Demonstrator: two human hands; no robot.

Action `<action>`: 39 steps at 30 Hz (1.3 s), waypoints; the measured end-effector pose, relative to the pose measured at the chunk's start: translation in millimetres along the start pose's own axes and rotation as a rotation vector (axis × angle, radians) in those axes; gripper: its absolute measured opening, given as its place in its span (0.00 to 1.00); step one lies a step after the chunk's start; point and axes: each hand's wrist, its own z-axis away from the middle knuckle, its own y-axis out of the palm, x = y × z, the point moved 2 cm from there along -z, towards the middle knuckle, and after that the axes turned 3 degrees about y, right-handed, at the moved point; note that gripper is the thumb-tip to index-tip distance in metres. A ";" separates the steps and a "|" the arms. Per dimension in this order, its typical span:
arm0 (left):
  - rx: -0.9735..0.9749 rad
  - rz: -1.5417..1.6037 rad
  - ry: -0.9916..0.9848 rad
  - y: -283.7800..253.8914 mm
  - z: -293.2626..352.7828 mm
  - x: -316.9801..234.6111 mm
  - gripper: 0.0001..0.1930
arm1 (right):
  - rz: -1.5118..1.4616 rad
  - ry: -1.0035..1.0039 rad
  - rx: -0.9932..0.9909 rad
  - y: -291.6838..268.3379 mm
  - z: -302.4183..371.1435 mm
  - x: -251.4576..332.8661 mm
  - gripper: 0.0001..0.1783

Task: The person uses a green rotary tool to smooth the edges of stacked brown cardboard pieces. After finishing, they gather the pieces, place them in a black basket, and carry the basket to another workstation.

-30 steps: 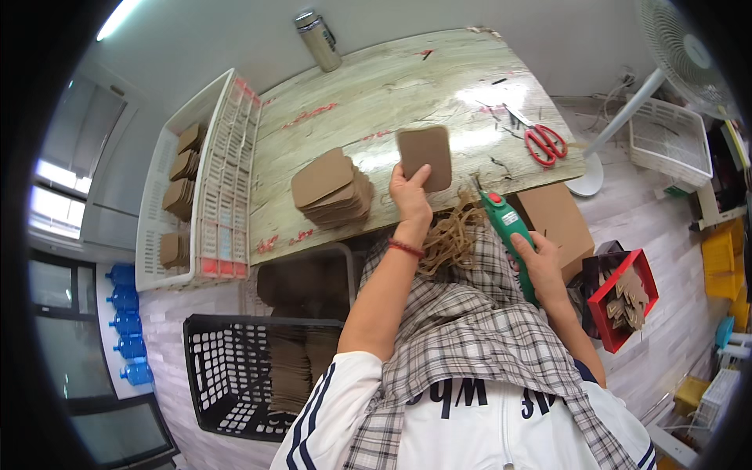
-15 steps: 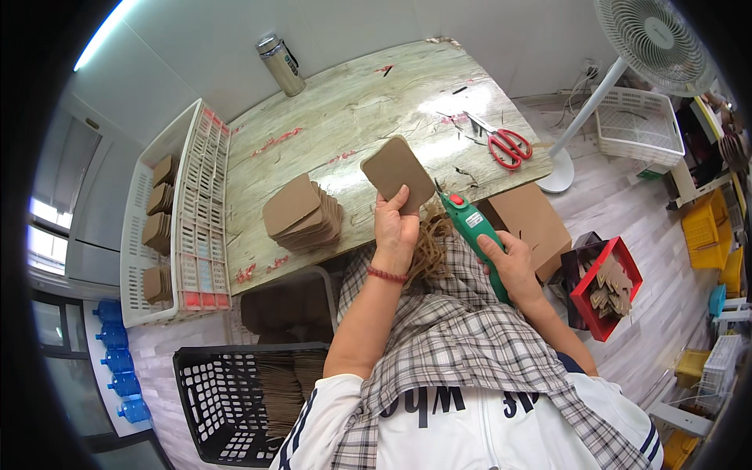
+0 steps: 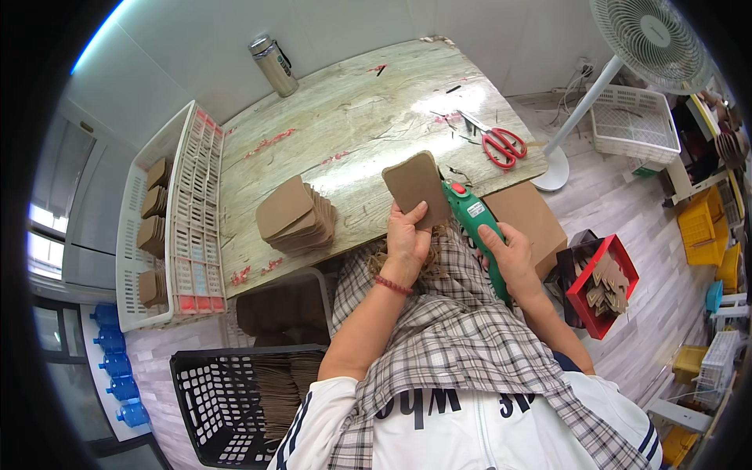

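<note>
Head view: the counter (image 3: 345, 125), pale wood-grained with red marks, fills the upper middle. On its left edge stands a long white slotted crate (image 3: 200, 211) with brown card pieces inside; below it a black basket (image 3: 211, 399) holds more card. A fanned stack of brown cards (image 3: 296, 217) lies on the counter, well apart from the red scissors (image 3: 503, 146) at the right.

The left hand (image 3: 406, 239) holds up a brown card piece (image 3: 415, 186), flat, with rounded corners, just above the counter's near edge; its fingers are closed on the card's lower edge. The right hand (image 3: 509, 254) is wrapped around a green power tool (image 3: 474, 219), whose tip sits just beside the card's right edge.
</note>
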 end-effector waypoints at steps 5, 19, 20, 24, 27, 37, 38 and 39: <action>0.039 -0.057 -0.031 -3.3 9.5 5.1 0.20 | -0.050 0.012 0.006 -4.2 -5.7 3.5 0.19; 0.216 -0.532 -0.132 -10.1 9.5 -53.4 0.21 | 0.038 0.076 0.152 -33.3 7.1 14.5 0.17; 0.247 -0.563 -0.138 -10.8 8.6 -56.9 0.22 | 0.064 0.066 0.170 -36.5 7.2 11.6 0.17; 0.243 -0.713 -0.218 -16.9 9.6 -70.9 0.23 | 0.183 0.023 0.223 -45.3 11.3 7.0 0.17; 0.264 -0.780 -0.249 -19.7 12.6 -72.5 0.22 | 0.252 0.017 0.184 -43.2 16.8 11.2 0.18; 0.272 -0.900 -0.411 -14.6 37.0 -61.3 0.21 | 0.256 0.019 0.132 -26.9 16.2 3.2 0.21; 0.276 -0.922 -0.410 -14.3 38.0 -62.7 0.20 | 0.257 0.021 0.139 -25.6 15.2 3.7 0.22; 0.280 -0.943 -0.409 -13.5 38.1 -65.2 0.20 | 0.258 0.023 0.145 -24.8 14.5 3.8 0.22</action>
